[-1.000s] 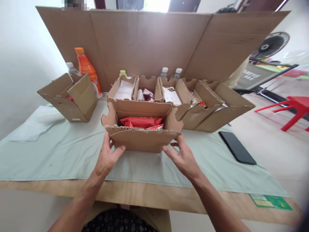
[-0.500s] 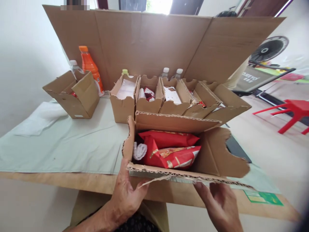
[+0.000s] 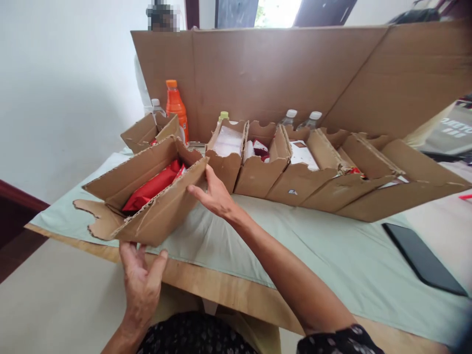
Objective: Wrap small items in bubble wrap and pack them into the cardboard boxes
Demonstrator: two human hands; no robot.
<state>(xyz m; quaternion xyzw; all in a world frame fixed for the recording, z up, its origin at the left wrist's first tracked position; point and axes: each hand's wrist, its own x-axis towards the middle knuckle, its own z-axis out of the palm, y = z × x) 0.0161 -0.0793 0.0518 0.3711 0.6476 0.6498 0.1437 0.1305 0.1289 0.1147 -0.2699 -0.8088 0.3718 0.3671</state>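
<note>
A cardboard box (image 3: 169,211) with an open top is held at a slant over the left part of the table. Red packets (image 3: 151,189) lie inside it. My left hand (image 3: 142,270) supports its near lower side, the fingertips hidden beneath the box and the thumb spread apart. At the right end, my right hand (image 3: 212,194) grips the box, the thumb on the near wall and the fingers partly hidden behind the corner. Just behind it stands a smaller-looking cardboard box (image 3: 142,135) with something red in it.
Several open cardboard boxes (image 3: 261,169) with goods inside stand in a row across the table. Behind them are an orange bottle (image 3: 176,108), clear bottles (image 3: 289,118) and a tall cardboard panel (image 3: 280,73). A black flat device (image 3: 424,258) lies at the right on the pale cloth (image 3: 228,236).
The box with red packets has moved from the middle front to the left and turned. My right hand has shifted to its right end, my left hand to its underside. The view has swung too.
</note>
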